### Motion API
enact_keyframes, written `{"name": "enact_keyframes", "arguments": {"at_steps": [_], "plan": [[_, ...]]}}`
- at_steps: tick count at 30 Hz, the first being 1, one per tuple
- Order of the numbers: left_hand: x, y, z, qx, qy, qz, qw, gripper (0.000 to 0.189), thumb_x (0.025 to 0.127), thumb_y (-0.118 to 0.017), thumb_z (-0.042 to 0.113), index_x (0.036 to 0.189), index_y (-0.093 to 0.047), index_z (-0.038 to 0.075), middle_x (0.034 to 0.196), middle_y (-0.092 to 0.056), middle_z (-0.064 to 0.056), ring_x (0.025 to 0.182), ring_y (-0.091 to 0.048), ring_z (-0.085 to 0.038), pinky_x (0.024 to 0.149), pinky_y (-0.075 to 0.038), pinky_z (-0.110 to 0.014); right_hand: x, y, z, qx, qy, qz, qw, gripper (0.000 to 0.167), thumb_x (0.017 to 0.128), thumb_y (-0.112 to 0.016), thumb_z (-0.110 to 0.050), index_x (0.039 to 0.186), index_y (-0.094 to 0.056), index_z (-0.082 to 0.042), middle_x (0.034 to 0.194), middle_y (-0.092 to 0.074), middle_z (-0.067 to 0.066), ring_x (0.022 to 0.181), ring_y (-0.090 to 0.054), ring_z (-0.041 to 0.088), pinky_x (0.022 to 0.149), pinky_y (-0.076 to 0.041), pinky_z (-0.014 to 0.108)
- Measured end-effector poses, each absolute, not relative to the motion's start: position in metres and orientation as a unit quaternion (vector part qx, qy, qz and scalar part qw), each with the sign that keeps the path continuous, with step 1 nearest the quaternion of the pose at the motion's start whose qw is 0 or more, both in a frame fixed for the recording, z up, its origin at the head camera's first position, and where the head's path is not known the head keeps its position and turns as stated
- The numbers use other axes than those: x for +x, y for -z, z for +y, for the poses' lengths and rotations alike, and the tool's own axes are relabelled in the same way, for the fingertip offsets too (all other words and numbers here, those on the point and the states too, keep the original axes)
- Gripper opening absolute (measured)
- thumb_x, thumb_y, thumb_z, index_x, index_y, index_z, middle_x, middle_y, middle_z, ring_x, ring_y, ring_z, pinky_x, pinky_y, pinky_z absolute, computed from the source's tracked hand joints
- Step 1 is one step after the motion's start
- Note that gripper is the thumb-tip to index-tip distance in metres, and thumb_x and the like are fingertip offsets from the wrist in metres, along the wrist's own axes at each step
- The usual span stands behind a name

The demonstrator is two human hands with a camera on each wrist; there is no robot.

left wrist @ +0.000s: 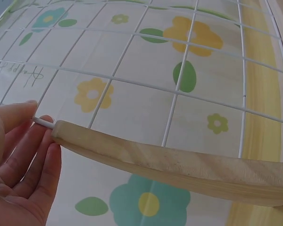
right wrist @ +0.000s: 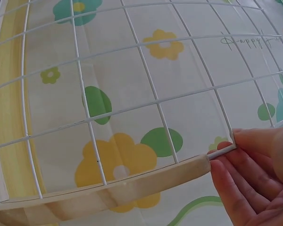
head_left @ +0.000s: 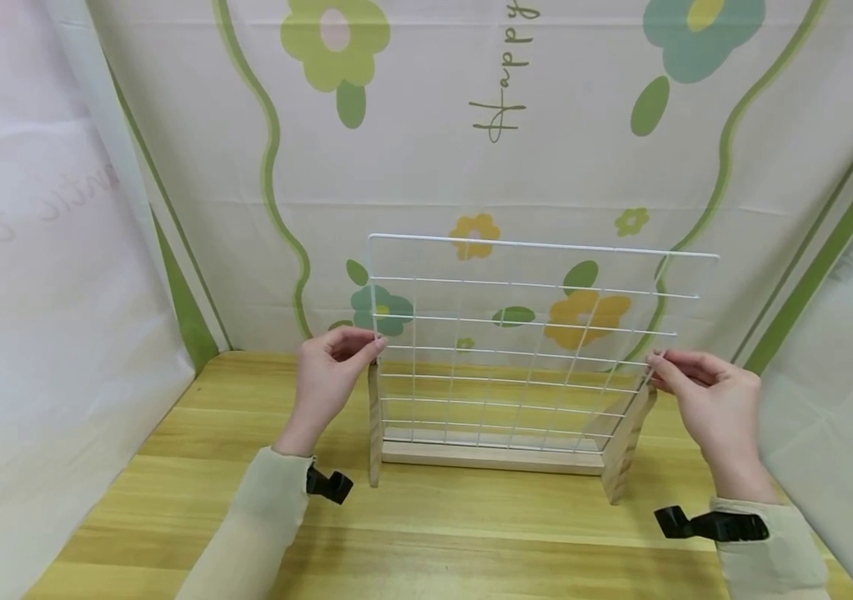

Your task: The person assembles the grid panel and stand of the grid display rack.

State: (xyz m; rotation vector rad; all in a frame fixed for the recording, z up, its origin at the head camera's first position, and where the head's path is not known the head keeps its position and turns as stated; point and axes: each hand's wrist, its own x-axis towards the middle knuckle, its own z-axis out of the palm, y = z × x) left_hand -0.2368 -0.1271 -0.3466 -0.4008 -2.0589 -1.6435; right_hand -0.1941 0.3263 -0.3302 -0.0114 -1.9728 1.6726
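Observation:
A white wire grid panel (head_left: 544,245) stands between two wooden side pieces, the left one (head_left: 374,425) and the right one (head_left: 627,450). A wooden crossbar (head_left: 492,459) joins them near the table. At the panel's left edge, my left hand (head_left: 321,379) pinches the wire between thumb and fingers, just above the end of the left side piece (left wrist: 155,161). On the opposite edge, my right hand (head_left: 719,408) pinches the wire by the tip of the right side piece (right wrist: 132,187). The panel's lower edge lies close to the crossbar; whether it sits in a slot is unclear.
The rack rests on a wood-grain table (head_left: 434,542). Behind it hangs a white cloth (head_left: 426,167) printed with flowers, with pale cloth walls at the left (head_left: 43,275) and right (head_left: 846,358). A black strap mount (head_left: 726,527) sits on the right sleeve.

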Motion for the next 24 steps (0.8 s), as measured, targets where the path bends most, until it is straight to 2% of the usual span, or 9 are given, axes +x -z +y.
{"name": "enact_keyframes", "arguments": {"at_steps": [18, 24], "plan": [[-0.2371, 0.3485, -0.1244, -0.154, 0.597, -0.743, 0.258, 0.015, 0.09, -0.082, 0.018, 0.097, -0.078, 0.006, 0.087, -0.074, -0.002, 0.077, -0.069, -0.019, 0.067, -0.057, -0.025, -0.194, 0.3286, 0.3245, -0.019, -0.598, -0.752, 0.277, 0.015, 0.089, -0.079, -0.005, 0.101, -0.076, 0.004, 0.085, -0.076, -0.007, 0.071, -0.073, 0.008, 0.064, -0.057, 0.021], [-0.2381, 0.349, -0.1271, -0.154, 0.607, -0.729, 0.276, 0.016, 0.09, -0.082, 0.019, 0.097, -0.078, 0.005, 0.089, -0.075, -0.005, 0.075, -0.069, -0.019, 0.066, -0.056, -0.024, -0.1961, 0.3278, 0.3209, -0.03, -0.57, -0.774, 0.274, 0.026, 0.09, -0.08, -0.013, 0.108, -0.074, 0.006, 0.085, -0.076, -0.008, 0.072, -0.074, 0.009, 0.065, -0.058, 0.021]]}}
